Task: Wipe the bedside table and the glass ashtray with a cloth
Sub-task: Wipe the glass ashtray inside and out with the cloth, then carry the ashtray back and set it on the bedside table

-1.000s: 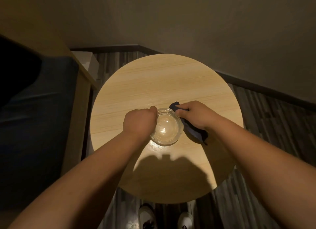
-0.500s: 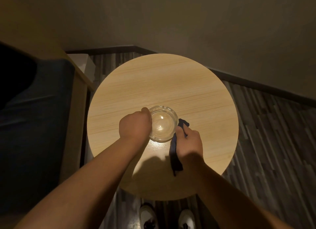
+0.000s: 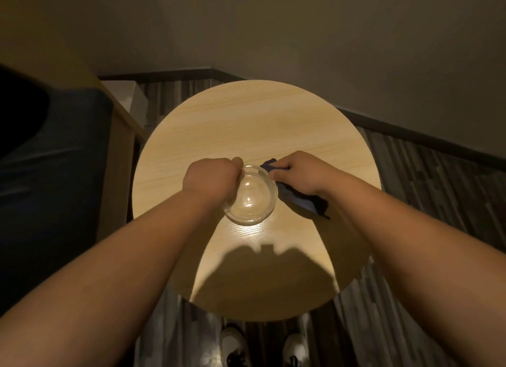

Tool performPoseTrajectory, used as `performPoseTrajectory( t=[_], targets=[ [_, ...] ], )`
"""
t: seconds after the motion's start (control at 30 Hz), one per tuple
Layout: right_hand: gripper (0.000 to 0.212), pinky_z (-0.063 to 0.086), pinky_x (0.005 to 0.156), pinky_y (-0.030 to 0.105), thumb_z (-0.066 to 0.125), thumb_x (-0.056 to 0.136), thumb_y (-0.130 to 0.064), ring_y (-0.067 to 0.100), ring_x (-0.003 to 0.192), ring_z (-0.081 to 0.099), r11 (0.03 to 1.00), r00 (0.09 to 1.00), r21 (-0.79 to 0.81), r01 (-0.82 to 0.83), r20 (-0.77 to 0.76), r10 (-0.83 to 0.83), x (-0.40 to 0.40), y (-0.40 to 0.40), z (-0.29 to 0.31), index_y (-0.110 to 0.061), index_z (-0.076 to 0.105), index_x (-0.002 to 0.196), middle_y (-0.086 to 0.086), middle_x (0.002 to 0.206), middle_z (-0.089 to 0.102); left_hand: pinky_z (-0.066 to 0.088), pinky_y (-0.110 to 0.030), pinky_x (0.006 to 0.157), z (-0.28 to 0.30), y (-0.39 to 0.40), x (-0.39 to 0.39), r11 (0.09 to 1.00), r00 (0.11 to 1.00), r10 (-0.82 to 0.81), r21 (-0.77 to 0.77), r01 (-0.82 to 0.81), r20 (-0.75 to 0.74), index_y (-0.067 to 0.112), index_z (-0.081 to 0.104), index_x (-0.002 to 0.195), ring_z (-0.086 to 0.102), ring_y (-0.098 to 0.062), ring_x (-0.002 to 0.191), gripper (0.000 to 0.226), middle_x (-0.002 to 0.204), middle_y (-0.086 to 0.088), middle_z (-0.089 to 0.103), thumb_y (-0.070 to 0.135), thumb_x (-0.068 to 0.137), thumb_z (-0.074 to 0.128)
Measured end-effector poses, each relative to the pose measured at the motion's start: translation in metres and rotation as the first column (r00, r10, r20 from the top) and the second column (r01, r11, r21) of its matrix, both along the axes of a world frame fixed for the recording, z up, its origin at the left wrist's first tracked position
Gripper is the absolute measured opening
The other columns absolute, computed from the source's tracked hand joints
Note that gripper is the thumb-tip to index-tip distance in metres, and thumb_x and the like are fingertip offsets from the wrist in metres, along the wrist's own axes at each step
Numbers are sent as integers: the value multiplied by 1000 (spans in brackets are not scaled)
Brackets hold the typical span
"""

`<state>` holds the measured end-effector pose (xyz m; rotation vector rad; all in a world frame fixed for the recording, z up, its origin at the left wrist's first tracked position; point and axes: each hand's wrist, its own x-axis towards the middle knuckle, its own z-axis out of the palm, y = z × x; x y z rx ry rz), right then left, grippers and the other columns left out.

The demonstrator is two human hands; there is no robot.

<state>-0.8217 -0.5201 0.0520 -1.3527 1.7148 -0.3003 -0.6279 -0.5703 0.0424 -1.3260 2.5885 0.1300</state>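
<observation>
A round clear glass ashtray (image 3: 250,197) sits near the middle of the round light-wood bedside table (image 3: 246,125). My left hand (image 3: 212,179) grips the ashtray's left rim, fingers curled over its edge. My right hand (image 3: 301,175) holds a dark blue cloth (image 3: 299,199) against the ashtray's right outer wall. A corner of the cloth sticks out past my fingers and the rest trails under my wrist onto the table.
A dark blue upholstered seat with a wooden frame (image 3: 117,158) stands close to the table's left edge. A white box (image 3: 128,98) sits on the floor behind it. Walls close in behind and to the right. My white shoes (image 3: 232,344) stand under the table's near edge.
My right hand swept the cloth round the ashtray's outer wall, down to its lower right side and back up to the upper right. My left hand kept its grip on the rim.
</observation>
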Motion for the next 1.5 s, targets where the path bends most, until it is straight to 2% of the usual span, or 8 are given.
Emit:
performPoseTrajectory(
  t=[0.1,0.27,0.63,0.93,1.03,1.13,1.33,1.5],
  targets=[
    [28,45,67,20,55,94,-31,15,79,63,990,988,-39,133,90,-129,5,12,-7,-10,73,95,10,90,71,24,-27,48,-4,7,0,999,999,29,-40,-30,-20,15,50,105,46,-27,62,15,82,-3,61,21,92,45],
    [38,34,55,25,49,96,-27,2,51,45,934,930,-88,346,165,-329,23,50,-8,-14,57,61,-7,56,55,28,-28,49,-5,9,-2,998,999,35,-59,-35,2,12,49,105,43,-27,60,17,83,-6,62,17,91,43],
    [26,36,67,23,39,93,-43,14,84,47,663,684,-170,729,171,-709,117,118,-23,-24,50,109,1,101,50,17,-25,44,-16,16,-7,981,985,174,-83,-175,-23,13,50,105,41,-25,57,20,73,-1,58,20,87,53],
    [34,40,71,26,52,94,-30,19,88,55,945,954,-178,273,-78,-290,55,132,-4,-22,55,127,-1,104,51,23,-25,44,-11,26,-3,962,961,273,1,-273,-36,12,48,102,37,-19,51,18,62,1,41,19,86,50],
    [40,46,70,30,56,93,-24,24,90,57,899,855,-439,5,-464,-231,-14,116,0,-14,54,131,9,114,53,29,-28,47,-13,29,2,959,953,284,23,-283,-107,13,49,107,48,-25,60,19,76,-4,59,23,92,43],
    [42,46,85,39,53,94,-30,27,105,52,944,797,-305,-129,-598,-84,-42,95,-11,-15,50,133,9,124,52,41,-32,56,-15,33,14,961,932,271,117,-249,-239,19,47,119,58,-29,73,27,87,-5,64,31,98,35],
    [78,20,113,44,56,80,-66,28,136,30,894,765,-399,-202,-634,-110,-26,90,-11,-16,40,138,6,141,45,47,-37,82,-14,43,50,933,844,290,329,-144,-452,31,50,125,55,-21,102,44,109,-1,57,56,95,31],
    [123,9,113,33,66,61,-75,24,144,16,921,906,-313,-231,-414,86,24,84,-20,-12,10,150,9,156,23,18,-40,111,-19,52,62,967,907,168,244,-76,-385,25,10,151,16,-17,141,109,156,2,22,78,68,58]
  ],
)
